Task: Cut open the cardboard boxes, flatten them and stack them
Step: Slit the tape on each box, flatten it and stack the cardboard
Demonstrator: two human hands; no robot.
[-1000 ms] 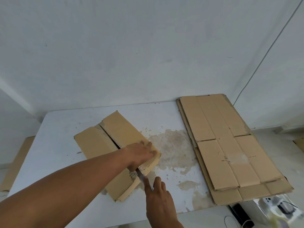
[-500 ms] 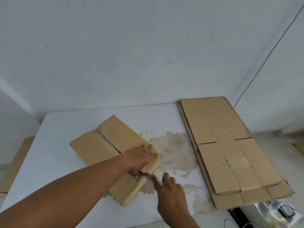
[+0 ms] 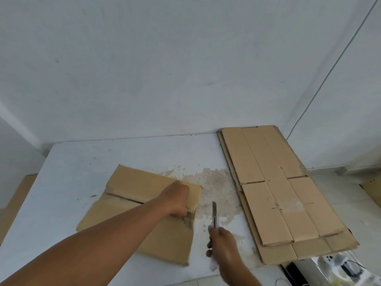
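Note:
A brown cardboard box [image 3: 132, 186] lies collapsed on the white table [image 3: 86, 157], its top flaps split by a dark seam. My left hand [image 3: 177, 200] grips the box's right edge, fingers curled over it. My right hand [image 3: 223, 247] holds a utility knife [image 3: 214, 213] with its blade pointing up and away, in the gap just right of the box and clear of the cardboard. A stack of flattened boxes [image 3: 278, 195] lies along the table's right side.
A brown stain [image 3: 214, 182] marks the table between the box and the stack. More cardboard lies on the floor at the left [image 3: 14, 205] and far right [image 3: 373, 190]. A black device and a clear plastic item [image 3: 338, 267] sit at the bottom right. White walls close in behind.
The box has turned clockwise and lies flatter under my left hand. My right hand has pulled the knife out of the box's near corner and drawn it back to the right.

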